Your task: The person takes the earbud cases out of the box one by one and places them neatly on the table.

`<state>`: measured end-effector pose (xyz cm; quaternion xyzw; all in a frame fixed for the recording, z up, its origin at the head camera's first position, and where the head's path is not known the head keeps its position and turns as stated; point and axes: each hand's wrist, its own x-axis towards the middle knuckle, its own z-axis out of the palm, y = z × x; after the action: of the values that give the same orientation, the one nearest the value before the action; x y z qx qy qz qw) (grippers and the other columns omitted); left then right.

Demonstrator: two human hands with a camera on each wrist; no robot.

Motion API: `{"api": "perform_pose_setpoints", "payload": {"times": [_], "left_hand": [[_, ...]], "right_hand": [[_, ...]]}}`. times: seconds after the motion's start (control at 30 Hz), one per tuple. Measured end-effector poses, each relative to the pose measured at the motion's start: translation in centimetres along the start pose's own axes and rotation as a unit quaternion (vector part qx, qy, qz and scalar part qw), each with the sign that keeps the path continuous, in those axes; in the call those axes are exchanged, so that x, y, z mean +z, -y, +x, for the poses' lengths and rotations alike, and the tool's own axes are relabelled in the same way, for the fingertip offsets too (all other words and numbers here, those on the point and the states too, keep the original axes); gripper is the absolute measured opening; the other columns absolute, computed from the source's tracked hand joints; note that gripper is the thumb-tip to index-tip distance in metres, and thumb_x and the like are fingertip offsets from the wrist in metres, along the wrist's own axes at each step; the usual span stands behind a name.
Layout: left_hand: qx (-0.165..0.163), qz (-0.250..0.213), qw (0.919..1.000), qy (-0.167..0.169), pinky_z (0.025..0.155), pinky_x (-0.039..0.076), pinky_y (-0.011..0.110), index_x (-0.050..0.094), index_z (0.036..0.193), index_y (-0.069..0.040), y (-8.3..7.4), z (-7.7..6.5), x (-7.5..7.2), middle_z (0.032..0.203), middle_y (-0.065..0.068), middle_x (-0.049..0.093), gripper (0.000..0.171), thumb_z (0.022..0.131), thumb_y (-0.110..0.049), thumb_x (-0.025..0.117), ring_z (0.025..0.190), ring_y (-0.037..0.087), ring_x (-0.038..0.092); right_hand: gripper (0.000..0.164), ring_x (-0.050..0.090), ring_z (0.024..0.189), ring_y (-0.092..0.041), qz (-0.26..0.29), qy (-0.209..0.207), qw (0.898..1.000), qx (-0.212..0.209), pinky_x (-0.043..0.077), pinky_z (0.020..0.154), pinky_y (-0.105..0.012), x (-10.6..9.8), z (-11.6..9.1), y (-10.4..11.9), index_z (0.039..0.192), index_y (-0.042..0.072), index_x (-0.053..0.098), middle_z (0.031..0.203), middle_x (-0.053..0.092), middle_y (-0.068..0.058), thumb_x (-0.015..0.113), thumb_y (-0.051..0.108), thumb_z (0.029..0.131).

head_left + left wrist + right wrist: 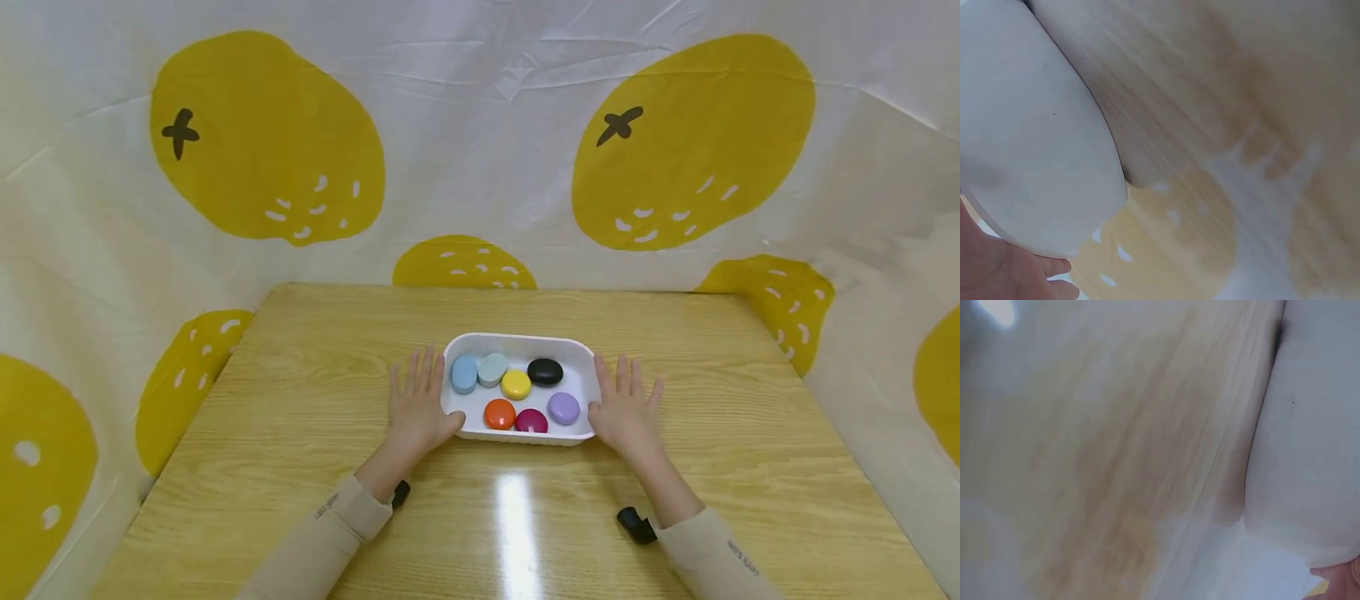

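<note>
Across the left, back and right of the scene, a creased pale cloth (480, 158) is printed with seven yellow fruit shapes, some partly cut off; two of them are marked with dark crosses. Within it, one wooden table (360, 321) is shown, its surface finely grained and streaked by one bright reflection. At the table's left, one of two beige sleeves (300, 542) is seen, with one of two black pieces (401, 495) beside its cuff. The left hand (420, 412) is set against the left end of a single white tray (480, 340), its fingers extended and its thumb laid at the near corner. Oblong, round-cornered and smooth-walled, the tray is held between the two hands, flat on the table. Seven rounded pebble-like pieces are contained in it, one of each colour: a light-blue oval (464, 377), a pale grey-green disc (492, 370), an orange disc (499, 414), a yellow disc (516, 384), a magenta disc (532, 422) partly hidden by the near rim, a black oval (545, 372) and a lilac disc (563, 408). Glossy highlights are carried by the orange, yellow and black ones. Against the right end, the right hand (628, 414) is placed, well apart from the left, its fingers straight and spread.
</note>
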<state>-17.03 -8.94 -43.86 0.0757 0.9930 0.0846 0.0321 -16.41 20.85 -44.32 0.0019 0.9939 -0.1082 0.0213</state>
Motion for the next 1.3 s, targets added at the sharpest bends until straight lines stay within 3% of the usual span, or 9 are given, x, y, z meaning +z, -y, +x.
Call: {"api": "perform_pose_setpoints", "payload": {"times": [0.53,1.3], "left_hand": [[-0.007,-0.024,0.9995,-0.022,0.108,-0.010,0.053,0.016,0.147,-0.008,1.9,-3.6,0.1,0.154,0.011,0.005,0.092,0.071,-0.042,0.054,0.140,0.030,-0.001],[-0.015,-0.031,0.9989,-0.032,0.108,-0.004,0.056,0.019,0.146,-0.008,2.8,-6.4,-0.1,0.153,0.013,0.011,0.091,0.071,-0.040,0.057,0.139,0.032,0.001]], "right_hand": [[0.070,-0.002,0.136,-0.043,0.002,-0.022,1.000,-0.015,-0.012,0.100,-0.065,0.7,-2.6,2.5,0.147,0.011,0.018,0.148,0.009,-0.029,0.048,0.023,0.085],[0.071,0.002,0.136,-0.043,0.008,-0.028,0.999,-0.018,-0.010,0.100,-0.066,1.3,-5.2,4.1,0.147,0.010,0.019,0.147,0.014,-0.028,0.051,0.022,0.085]]}}
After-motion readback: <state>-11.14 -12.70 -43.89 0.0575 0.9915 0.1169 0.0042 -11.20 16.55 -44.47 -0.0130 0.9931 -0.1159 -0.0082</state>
